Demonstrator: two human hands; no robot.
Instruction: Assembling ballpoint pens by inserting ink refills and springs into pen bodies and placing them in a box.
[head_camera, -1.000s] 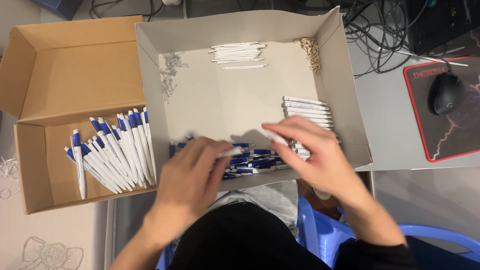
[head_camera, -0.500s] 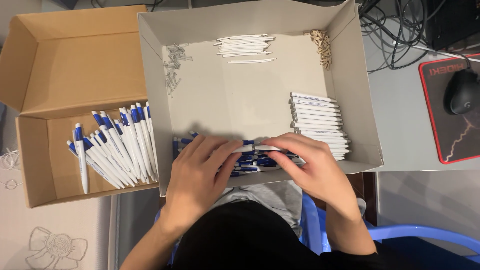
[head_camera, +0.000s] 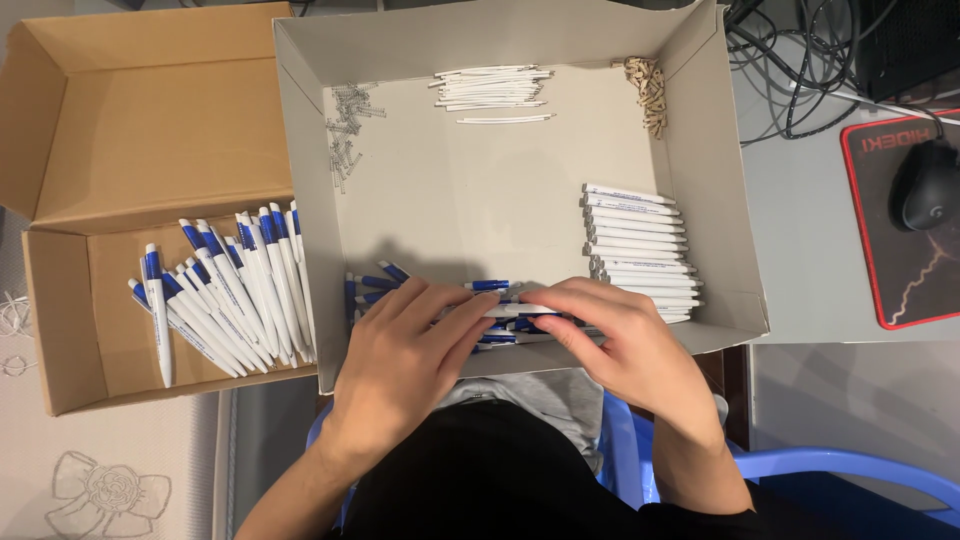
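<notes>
Left hand: my left hand (head_camera: 405, 345) pinches one end of a white pen (head_camera: 520, 310) at the near wall of the grey box (head_camera: 740, 250).
Right hand: my right hand (head_camera: 625, 345) grips the pen's other end, fingers curled.
Under the hands: blue pen parts (head_camera: 375, 285).
Just beyond: stacked white barrels (head_camera: 635, 240).
Left: brown box (head_camera: 70, 330) of finished blue-and-white pens (head_camera: 230, 295).
Far wall: springs (head_camera: 345, 135), thin white refills (head_camera: 490, 88).
</notes>
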